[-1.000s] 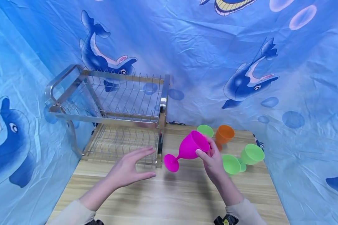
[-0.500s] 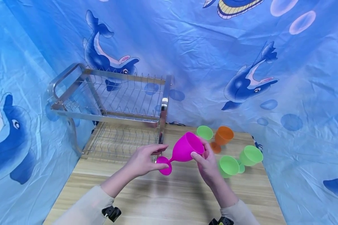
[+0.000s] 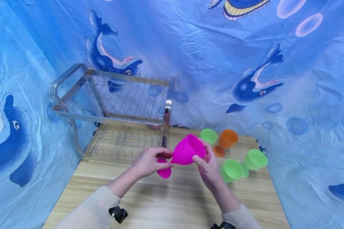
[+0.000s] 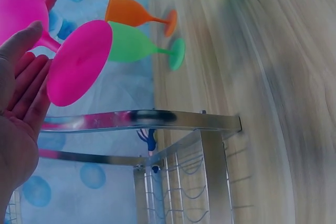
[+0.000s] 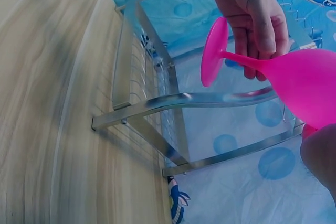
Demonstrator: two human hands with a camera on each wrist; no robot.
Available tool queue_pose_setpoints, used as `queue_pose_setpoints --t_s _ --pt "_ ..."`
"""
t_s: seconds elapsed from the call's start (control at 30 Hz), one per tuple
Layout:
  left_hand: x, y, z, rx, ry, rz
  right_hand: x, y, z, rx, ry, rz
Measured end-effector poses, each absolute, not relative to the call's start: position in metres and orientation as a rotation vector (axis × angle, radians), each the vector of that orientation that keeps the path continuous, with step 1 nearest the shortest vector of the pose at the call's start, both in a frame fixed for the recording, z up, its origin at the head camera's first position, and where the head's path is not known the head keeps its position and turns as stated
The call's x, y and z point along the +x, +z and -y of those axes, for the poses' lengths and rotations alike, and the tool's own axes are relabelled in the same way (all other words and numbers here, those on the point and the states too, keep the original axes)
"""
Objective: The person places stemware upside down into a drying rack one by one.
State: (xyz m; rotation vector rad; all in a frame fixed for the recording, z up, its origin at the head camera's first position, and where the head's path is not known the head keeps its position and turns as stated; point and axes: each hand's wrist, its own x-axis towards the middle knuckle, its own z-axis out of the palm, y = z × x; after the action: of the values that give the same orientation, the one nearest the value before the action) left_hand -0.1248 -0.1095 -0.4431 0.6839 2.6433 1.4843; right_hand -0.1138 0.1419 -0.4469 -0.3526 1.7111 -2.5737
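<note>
Above the tabletop (image 3: 166,206), the right hand (image 3: 210,167) holds a tilted pink goblet (image 3: 184,152) by its bowl (image 5: 310,85); the left hand (image 3: 149,162) has fingers around the stem (image 5: 235,57), whether gripping cannot be told.

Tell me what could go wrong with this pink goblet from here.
Slip: if the right hand releases the bowl before the left hand is secure at the thin stem, the pink goblet might drop.
Bump: the left hand is close to the metal rack and may knock it.
Topple: the right hand could brush the nearest green goblet when drawing back.
</note>
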Motion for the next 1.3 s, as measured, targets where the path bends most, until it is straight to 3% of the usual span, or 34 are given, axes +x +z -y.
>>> queue_pose_setpoints --t_s 0.7,1.03,1.3 --pt "-0.127 -0.444 0.113 0.735 1.56 -2.623 -0.115 -0.451 -0.148 -0.412 -2.542 -1.671" --pt "-0.13 -0.433 0.137 0.822 1.352 -2.623 -0.134 -0.424 -0.195 -0.876 -1.85 -2.246" --pt "-0.129 -0.42 0.147 0.917 1.236 -2.592 -0.139 -0.39 -0.197 -1.079 -1.181 -2.572"
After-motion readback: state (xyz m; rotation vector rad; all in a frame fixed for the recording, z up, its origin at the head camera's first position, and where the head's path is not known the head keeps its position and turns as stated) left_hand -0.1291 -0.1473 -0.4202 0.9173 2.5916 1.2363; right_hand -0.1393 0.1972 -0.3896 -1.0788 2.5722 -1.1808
